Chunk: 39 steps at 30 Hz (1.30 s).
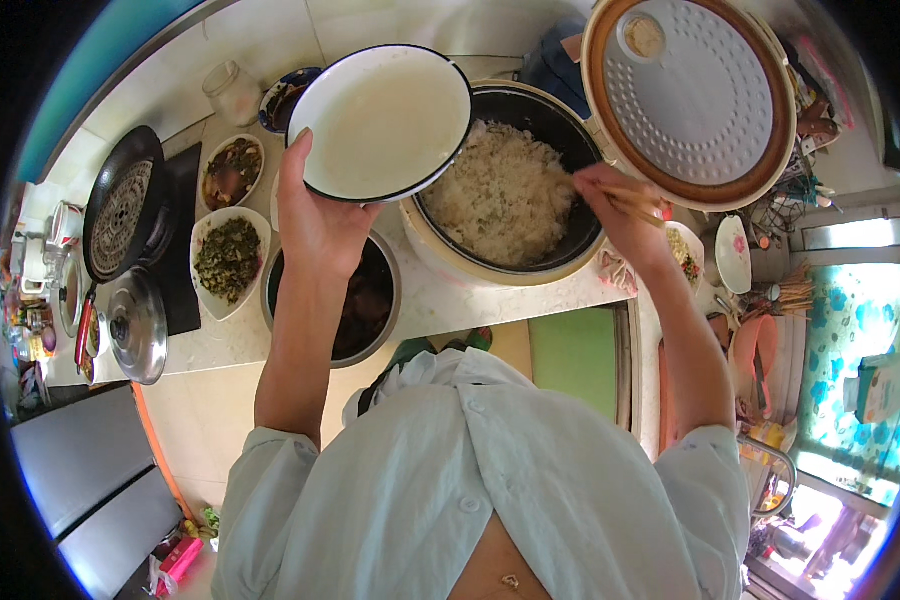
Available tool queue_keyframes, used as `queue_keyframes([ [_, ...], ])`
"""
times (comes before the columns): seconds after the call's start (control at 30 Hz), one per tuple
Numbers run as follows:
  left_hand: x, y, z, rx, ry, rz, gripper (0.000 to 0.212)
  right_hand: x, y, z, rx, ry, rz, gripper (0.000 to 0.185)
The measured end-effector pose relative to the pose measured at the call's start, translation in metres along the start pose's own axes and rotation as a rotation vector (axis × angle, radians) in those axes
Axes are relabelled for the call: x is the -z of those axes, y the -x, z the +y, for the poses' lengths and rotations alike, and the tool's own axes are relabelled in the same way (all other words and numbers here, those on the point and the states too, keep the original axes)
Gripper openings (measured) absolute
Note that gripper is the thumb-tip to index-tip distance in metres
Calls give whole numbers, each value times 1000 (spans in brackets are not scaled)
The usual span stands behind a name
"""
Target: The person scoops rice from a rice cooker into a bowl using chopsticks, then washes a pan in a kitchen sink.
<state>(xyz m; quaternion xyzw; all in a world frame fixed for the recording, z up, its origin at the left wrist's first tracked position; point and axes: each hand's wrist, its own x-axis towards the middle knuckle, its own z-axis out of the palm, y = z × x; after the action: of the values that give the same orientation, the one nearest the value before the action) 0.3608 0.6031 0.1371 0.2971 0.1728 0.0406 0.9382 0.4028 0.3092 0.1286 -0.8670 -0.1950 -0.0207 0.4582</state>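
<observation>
My left hand (322, 217) grips a white enamel basin (390, 120) with a dark rim, thumb over its edge, tilted beside the rice cooker. Its inside looks pale; I cannot tell whether cloudy liquid lies in it. The cooker's dark inner pot (547, 112) holds a mound of cooked white rice (499, 195). Pale wooden chopsticks (630, 199) are in my right hand (619, 210), at the right side of the pot. Their tips are blurred or hidden near the rice. The raised cooker lid (690, 97) shows its dimpled metal underside.
Left of the cooker are a pot with dark contents (367, 307), a bowl of chopped greens (229, 255) and a meat dish (232, 172). A steel lid (136, 326) and a wok (124, 206) lie farther left. A glass jar (232, 90) stands by the wall.
</observation>
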Motion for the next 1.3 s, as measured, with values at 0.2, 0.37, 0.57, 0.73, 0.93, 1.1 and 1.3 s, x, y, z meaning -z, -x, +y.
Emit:
queue_keyframes([
  [0.2, 7, -1, 1, -5, -20, 42, 50, -19, 25, -34, -112, -307, -114, 7],
  [0.37, 4, -2, 4, -15, -6, 12, 51, 9, 0, 9, -110, -219, 101, 9],
  [0.57, 0, 0, 3, 19, -4, 50, 53, -16, -23, 25, 292, 253, 195, 9],
  [0.73, 10, 4, 11, -32, -33, 44, 51, -34, -3, -14, 85, -179, 40, 7],
  [0.93, 7, 4, 9, 10, -15, 84, 49, -33, -38, 18, 85, 143, 209, 13],
  [1.1, 12, 6, 13, -27, -41, 59, 50, -51, -42, -22, 6, -291, 100, 13],
  [1.3, 7, 6, 12, -11, -46, 66, 50, -76, -61, -14, -65, -595, 62, 12],
])
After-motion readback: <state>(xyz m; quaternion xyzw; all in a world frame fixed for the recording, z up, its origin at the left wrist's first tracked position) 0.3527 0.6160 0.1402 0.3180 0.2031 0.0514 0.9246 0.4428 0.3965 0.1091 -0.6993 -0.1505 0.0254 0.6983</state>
